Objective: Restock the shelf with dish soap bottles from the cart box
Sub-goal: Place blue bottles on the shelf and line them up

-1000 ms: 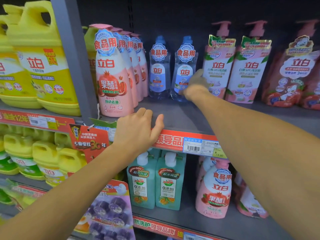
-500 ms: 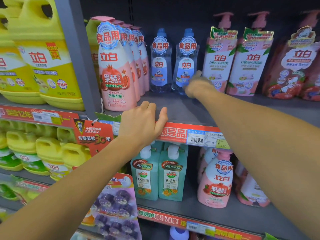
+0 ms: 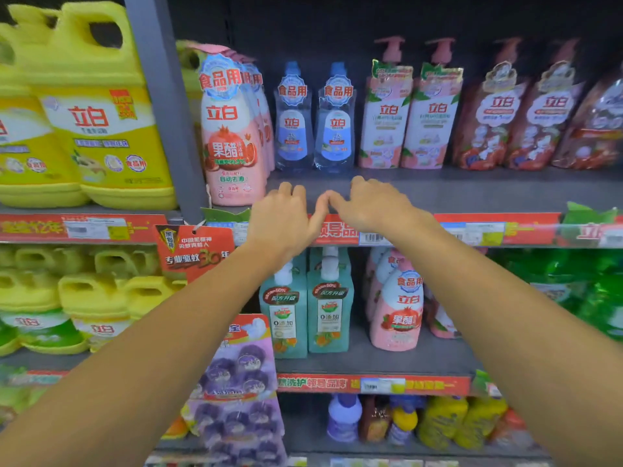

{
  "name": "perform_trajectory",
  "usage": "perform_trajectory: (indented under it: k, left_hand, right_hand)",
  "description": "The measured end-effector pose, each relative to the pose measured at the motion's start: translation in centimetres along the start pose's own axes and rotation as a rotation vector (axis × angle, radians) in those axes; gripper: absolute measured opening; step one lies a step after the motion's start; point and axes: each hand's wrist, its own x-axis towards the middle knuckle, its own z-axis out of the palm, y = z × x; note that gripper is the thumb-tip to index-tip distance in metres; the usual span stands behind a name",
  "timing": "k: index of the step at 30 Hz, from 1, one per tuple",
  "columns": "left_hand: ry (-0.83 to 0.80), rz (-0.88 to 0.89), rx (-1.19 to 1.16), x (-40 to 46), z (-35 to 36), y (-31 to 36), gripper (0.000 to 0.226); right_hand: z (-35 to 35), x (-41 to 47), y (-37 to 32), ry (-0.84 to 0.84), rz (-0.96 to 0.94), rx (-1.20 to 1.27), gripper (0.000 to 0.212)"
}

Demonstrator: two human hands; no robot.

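Both hands empty at the shelf [image 3: 472,190] front edge: left hand [image 3: 281,220] rests over the lip with fingers loosely curled, holding nothing; right hand [image 3: 367,205] sits just beside it, fingers relaxed and bent down onto the shelf board, thumbs nearly touching. The two clear blue dish soap bottles [image 3: 315,119] stand upright side by side further back, just behind the fingertips and apart from them, between the pink pomegranate bottles [image 3: 232,136] on the left and the pink pump bottles [image 3: 409,112] on the right. Bare shelf in front of the blue pair, so that lane looks like the slot being filled. Cart box is not in view, so can't tell how much stock is left. Risks, as I judge them: tall, narrow bottles, so a knuckle or forearm brushing one on a reach past could tip it into its neighbour and domino the row; the price-tag rail [image 3: 371,234] under the wrists could snag or pop off if leaned on; the hanging promo card [image 3: 195,251] sits close to the left forearm.
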Motion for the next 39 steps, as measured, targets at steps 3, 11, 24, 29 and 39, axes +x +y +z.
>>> perform_trajectory:
  k: [3,11,24,29,39]
  left_hand:
    - [-0.054,0.018,0.023,0.1,-0.3,-0.2,0.063]
    - [-0.267,0.185,-0.011,0.1,-2.9,-0.8,0.064]
    - [-0.43,0.591,-0.394,-19.7,2.3,13.6,0.047]
    - [-0.492,0.698,-0.482,-24.9,3.4,21.0,0.046]
    - [-0.618,0.973,-0.579,-31.3,0.2,36.2,0.04]
  right_hand:
    - [1.2,-2.0,-0.3,0.084,0.051,-0.041,0.074]
    - [3.8,-8.3,3.2,0.24,-0.059,-0.164,0.074]
    - [14.1,-26.6,12.9,-0.246,0.411,-0.096,0.079]
    - [14.4,-33.7,17.0,-0.268,0.589,-0.079,0.076]
    - [10.4,-48.6,27.1,-0.274,0.938,-0.077,0.072]
